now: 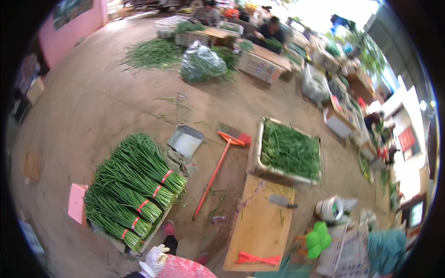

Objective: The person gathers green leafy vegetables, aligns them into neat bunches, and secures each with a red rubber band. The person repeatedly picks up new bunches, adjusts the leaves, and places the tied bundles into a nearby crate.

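Observation:
My left hand (pixel 155 259), in a white glove, is low in the view beside the near corner of a container. Whether its fingers hold anything cannot be made out. My right hand is out of view. The container is heaped with several bundles of long green garlic chives (pixel 139 187), tied near their pale cut ends with red bands. To the right is a wooden board (pixel 260 222). On it lie a cleaver (pixel 282 201) with a dark handle and a bunch of red ties (pixel 258 258). Beyond the board, a white foam box (pixel 255 165) holds loose green stalks (pixel 290 149).
A red-handled broom (pixel 212 180) and a metal dustpan (pixel 186 140) lie on the floor between container and board. A pink stool (pixel 77 203), a green-topped stool (pixel 318 240) and a white bucket (pixel 328 208) stand nearby. Two people sit at the back among crates, near a plastic bag of greens (pixel 201 64).

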A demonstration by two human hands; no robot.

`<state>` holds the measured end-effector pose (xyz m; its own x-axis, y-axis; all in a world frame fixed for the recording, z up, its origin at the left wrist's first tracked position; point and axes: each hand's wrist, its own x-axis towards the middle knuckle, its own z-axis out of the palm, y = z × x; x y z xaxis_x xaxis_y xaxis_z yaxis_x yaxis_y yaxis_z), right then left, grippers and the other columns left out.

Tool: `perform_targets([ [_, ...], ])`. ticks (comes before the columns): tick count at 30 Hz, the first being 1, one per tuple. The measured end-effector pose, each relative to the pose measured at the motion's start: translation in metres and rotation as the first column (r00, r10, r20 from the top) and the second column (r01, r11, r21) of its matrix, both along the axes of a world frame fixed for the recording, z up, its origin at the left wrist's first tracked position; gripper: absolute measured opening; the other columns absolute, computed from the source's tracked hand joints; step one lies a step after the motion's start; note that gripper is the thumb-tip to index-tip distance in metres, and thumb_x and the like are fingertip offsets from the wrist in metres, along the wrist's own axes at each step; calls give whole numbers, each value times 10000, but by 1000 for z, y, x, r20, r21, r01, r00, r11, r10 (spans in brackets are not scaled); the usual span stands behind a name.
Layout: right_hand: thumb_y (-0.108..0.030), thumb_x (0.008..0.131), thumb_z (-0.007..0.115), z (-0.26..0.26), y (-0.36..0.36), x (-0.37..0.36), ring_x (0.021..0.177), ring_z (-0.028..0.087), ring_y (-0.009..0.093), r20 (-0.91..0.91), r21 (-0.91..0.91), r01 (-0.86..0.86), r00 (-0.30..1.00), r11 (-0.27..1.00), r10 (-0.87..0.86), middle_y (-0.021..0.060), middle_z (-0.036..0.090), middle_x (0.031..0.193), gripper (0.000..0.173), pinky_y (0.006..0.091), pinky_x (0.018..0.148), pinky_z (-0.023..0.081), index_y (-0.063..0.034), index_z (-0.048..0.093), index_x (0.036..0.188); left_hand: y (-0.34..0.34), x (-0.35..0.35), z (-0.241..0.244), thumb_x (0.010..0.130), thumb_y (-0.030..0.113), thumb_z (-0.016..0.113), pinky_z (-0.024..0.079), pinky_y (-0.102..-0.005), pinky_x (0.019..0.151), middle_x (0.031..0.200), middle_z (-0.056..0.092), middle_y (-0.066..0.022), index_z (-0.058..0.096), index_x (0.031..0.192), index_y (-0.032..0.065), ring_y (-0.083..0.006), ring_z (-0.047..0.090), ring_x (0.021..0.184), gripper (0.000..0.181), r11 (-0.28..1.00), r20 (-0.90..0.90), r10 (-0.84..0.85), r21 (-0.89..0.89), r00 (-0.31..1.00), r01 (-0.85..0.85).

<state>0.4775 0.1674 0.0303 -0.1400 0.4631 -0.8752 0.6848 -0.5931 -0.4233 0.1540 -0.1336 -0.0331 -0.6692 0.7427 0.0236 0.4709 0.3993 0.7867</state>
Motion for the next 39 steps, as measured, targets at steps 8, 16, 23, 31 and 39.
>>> perform_targets([
  [8,-123,922,559,-78,-97,261,745,614,155,105,113,418,897,902,-429,65,653,885,194,294,672,509,-28,615,1082,-3,55,12,931,20,499,476,-226,712,1112,643,-68,573,1194,-25,-98,576,732,277,961,604,275,-201,748,-191],
  [16,-105,935,550,-93,-299,250,953,625,160,199,-262,527,849,808,-489,87,657,1075,313,293,837,493,13,575,1224,-55,25,-44,851,-74,454,376,-328,1012,1391,450,-129,532,1258,-14,-205,470,1206,418,944,603,-28,-246,797,220],
  [23,-108,903,574,-86,-379,286,900,603,142,179,-222,765,642,605,-746,72,670,1021,340,277,820,477,1,591,1224,15,80,-7,894,-46,456,366,-307,1022,1346,494,-87,433,1367,3,-176,479,1182,477,848,641,145,-473,754,240],
  [31,-110,877,628,-128,-455,431,1035,603,184,148,-184,806,588,562,-795,101,669,1107,357,305,918,457,-11,603,1219,18,193,-39,918,163,552,471,-319,859,1099,619,-89,586,1181,-22,-169,569,976,323,787,626,52,-505,778,354],
  [39,-173,848,657,-126,-419,628,827,616,115,271,50,769,604,637,-750,52,689,965,411,255,781,480,-74,606,1244,59,366,-23,961,215,532,457,-272,831,850,672,-57,647,1109,-35,-122,587,829,313,641,637,30,-603,770,474],
])
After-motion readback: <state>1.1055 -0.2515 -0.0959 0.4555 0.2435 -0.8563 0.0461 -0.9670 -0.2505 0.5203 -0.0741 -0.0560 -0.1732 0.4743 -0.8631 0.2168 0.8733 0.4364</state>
